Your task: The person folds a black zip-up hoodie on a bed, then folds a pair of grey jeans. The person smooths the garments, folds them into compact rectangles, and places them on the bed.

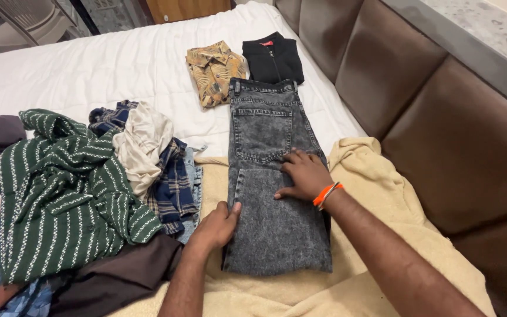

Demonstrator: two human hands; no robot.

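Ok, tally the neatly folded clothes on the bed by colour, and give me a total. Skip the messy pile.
Grey: 1, the folded jeans under the left hand and right hand
Black: 1, the zip top
Tan patterned: 1, the shirt
Total: 3

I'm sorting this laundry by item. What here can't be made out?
Head view:
- Blue plaid garment: mostly buried under the cream cloth.
- Dark brown cloth: cut off by the bottom edge.
- Grey jeans: part covered by the right hand; left hand hides the edge.
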